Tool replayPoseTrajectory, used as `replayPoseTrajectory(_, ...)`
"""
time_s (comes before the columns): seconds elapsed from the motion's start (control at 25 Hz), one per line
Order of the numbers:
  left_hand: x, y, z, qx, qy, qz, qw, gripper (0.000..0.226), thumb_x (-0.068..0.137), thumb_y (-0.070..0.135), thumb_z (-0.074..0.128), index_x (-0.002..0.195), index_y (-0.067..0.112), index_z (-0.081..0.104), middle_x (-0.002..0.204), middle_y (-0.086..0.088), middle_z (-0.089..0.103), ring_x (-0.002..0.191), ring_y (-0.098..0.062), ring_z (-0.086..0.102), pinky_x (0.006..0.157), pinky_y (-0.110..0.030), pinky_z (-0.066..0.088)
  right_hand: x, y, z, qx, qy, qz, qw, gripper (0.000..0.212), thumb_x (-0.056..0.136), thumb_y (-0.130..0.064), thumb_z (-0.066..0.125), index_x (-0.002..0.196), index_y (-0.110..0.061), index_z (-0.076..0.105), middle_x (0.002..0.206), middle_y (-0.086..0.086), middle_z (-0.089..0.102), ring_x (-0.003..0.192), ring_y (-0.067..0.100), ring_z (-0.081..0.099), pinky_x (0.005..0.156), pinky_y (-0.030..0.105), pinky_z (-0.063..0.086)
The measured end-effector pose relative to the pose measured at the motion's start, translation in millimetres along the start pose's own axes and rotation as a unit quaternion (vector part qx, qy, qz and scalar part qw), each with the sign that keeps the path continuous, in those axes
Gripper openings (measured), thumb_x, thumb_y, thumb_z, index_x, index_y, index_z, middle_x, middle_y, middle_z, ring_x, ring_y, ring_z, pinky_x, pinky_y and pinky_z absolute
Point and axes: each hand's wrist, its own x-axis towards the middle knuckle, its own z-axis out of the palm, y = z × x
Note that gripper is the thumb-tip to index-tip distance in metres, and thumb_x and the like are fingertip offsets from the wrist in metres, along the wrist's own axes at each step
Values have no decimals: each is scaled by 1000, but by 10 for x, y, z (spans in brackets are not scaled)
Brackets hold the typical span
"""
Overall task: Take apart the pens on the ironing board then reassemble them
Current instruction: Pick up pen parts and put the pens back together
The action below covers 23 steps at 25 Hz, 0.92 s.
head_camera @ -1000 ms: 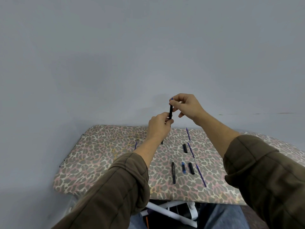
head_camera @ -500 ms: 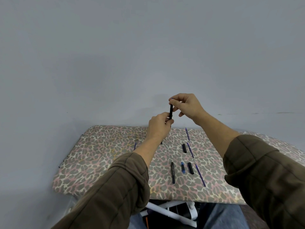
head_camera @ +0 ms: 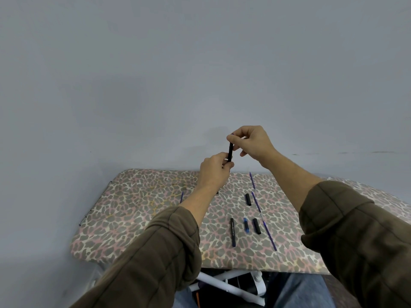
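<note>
Both my hands hold one black pen barrel (head_camera: pixel 230 152) upright, raised above the leopard-print ironing board (head_camera: pixel 138 210). My left hand (head_camera: pixel 214 168) grips its lower end. My right hand (head_camera: pixel 251 142) pinches the top, where a small purple tip pokes out. On the board lie a black barrel (head_camera: pixel 232 232), a small blue piece (head_camera: pixel 246 227), two short black caps (head_camera: pixel 256 226) (head_camera: pixel 248 199) and thin purple refills (head_camera: pixel 258 206) (head_camera: pixel 270 235) (head_camera: pixel 252 180). Another purple refill (head_camera: pixel 181 196) shows beside my left forearm.
A plain grey wall stands right behind the board. White board legs (head_camera: pixel 224 285) and my jeans-covered legs (head_camera: pixel 298 290) show below the near edge. The board's left end (head_camera: pixel 89 218) is rounded off.
Almost nothing: both hands stay on the upright barrel, and my right fingers have shifted slightly at its top.
</note>
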Motion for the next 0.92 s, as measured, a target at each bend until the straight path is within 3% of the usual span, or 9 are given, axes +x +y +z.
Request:
replayPoseTrajectory(0.2, 11, -3, -17, -4, -1, -1, 1000, 21, 96, 22, 68, 117, 16, 72, 105, -4, 78, 90, -22, 74, 88, -45, 59, -18, -19, -31, 3, -42, 6, 999, 13, 95, -18, 74, 106, -11, 78, 98, 4, 78, 85, 17, 75, 58, 25, 55)
replayPoseTrajectory(0.4, 5, 17, -5, -7, -2, 0, 1000, 21, 97, 21, 67, 117, 17, 72, 103, -2, 79, 89, -21, 74, 87, -44, 59, -15, -48, 7, -23, -17, 14, 999, 14, 95, -20, 74, 99, -6, 74, 95, 9, 76, 85, 20, 77, 54, 23, 54)
replayPoseTrajectory(0.68, 34, -5, 13, -16, 0, -3, 1000, 21, 96, 21, 67, 116, 18, 73, 100, -2, 79, 86, -20, 73, 86, -42, 59, -31, -31, 66, -27, 11, 27, 999, 21, 94, -26, 76, 93, -8, 67, 91, 4, 72, 84, 23, 77, 54, 27, 55)
replayPoseTrajectory(0.8, 40, -44, 36, -19, 2, -4, 1000, 22, 95, 23, 68, 116, 18, 73, 102, -3, 79, 89, -20, 74, 87, -43, 59, -31, -25, 66, 3, -5, 33, 999, 27, 93, -37, 77, 99, -11, 70, 96, 1, 73, 80, 19, 78, 53, 26, 55)
replayPoseTrajectory(0.92, 33, -141, 79, -20, 9, -2, 1000, 23, 96, 24, 70, 118, 18, 72, 105, -4, 79, 91, -20, 75, 87, -43, 60, -18, 75, 68, 19, 26, 73, 997, 36, 97, -51, 64, 104, -17, 71, 97, -1, 76, 73, 13, 76, 53, 26, 53)
